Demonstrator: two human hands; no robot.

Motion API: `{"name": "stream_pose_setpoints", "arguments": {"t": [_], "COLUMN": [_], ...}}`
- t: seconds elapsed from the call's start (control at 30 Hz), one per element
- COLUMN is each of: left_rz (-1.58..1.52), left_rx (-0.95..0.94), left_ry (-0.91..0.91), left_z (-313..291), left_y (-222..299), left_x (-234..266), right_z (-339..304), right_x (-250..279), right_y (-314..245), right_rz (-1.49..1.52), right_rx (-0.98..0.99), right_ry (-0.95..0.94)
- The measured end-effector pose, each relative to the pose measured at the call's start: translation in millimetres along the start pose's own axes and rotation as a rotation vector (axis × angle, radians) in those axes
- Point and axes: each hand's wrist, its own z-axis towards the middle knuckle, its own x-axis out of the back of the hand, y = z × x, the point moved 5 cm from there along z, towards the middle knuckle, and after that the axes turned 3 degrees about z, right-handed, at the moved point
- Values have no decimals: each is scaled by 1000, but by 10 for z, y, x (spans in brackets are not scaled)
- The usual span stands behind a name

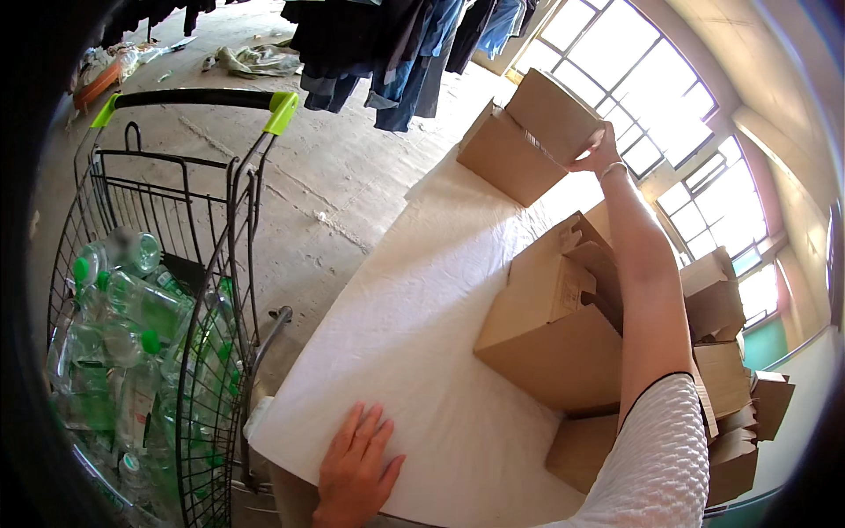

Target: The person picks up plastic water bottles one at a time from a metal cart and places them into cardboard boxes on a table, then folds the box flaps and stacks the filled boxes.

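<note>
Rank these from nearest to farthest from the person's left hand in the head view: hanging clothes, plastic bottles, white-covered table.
1. White-covered table: directly beneath the left hand.
2. Plastic bottles: to the left, in the shopping cart.
3. Hanging clothes: farthest, at the top of the view.

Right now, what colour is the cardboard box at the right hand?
Brown; the cardboard box shows best in the head view.

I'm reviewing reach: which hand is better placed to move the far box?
Probably right: the right hand is at the far box; the left hand rests on the white cover, well away.
</note>
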Motion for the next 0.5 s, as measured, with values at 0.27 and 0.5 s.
{"name": "stream_pose_setpoints", "arguments": {"t": [0.27,0.5], "left_rz": [-25,77], "left_rx": [1,34], "left_ry": [-24,-49], "left_z": [0,11], "left_y": [4,-40], "left_x": [13,-44], "right_z": [236,268], "right_x": [128,113], "right_y": [-34,-62], "right_rz": [-35,-25], "right_rx": [-90,-39], "right_ry": [-79,52]}}
